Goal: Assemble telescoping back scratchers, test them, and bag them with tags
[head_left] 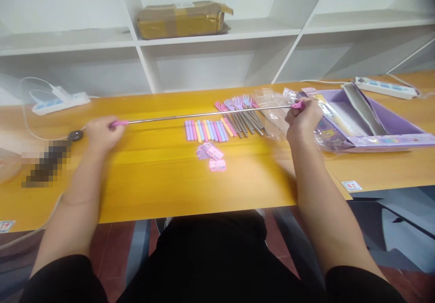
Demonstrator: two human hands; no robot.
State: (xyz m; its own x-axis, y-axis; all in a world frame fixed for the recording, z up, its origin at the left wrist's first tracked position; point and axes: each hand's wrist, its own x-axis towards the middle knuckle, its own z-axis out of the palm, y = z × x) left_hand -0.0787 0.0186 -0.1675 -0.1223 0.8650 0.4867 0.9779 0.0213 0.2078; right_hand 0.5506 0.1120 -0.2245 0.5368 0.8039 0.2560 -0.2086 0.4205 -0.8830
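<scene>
A telescopic back scratcher [204, 114] is stretched out long between my hands above the table. My left hand [103, 132] is closed round its pink handle at the left end. At the other end, my right hand [304, 117] grips the pink head, which the fingers partly cover. Below the rod lies a row of pink, blue, purple and yellow handle tubes [206, 131]. Several metal rods with pink and purple claw heads [243, 115] are heaped beside them. Small printed cards [210, 151] lie in front, one pink card [217, 165] apart from the stack.
An open purple display box [377, 141] and crumpled clear plastic bags [273, 108] sit at the right. White power strips [61, 102] stand at both sides. Behind the wooden table [152, 194] are white shelves with a taped cardboard box [183, 20].
</scene>
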